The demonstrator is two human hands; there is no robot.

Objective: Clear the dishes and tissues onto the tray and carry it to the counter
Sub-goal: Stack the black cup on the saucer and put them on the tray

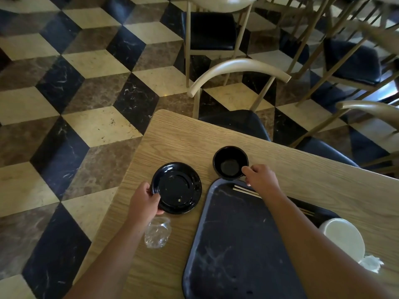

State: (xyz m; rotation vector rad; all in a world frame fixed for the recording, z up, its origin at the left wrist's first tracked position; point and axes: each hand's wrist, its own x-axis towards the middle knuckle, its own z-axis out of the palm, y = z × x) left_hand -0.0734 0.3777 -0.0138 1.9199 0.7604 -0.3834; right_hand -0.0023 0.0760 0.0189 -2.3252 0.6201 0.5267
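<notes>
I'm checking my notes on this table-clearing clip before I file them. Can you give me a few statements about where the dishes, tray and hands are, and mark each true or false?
1. The left hand grips the edge of the black plate. True.
2. The black bowl sits on the tray. False: it stands on the table, just beyond the tray's far edge.
3. The right hand touches the bowl's rim. True.
4. The chopsticks lie on the floor. False: they lie on the tray, partly hidden under the right arm.
5. A crumpled clear plastic cup lies on the table near the plate. True.
6. The white bowl is stacked on the black plate. False: it sits at the tray's right side.
</notes>
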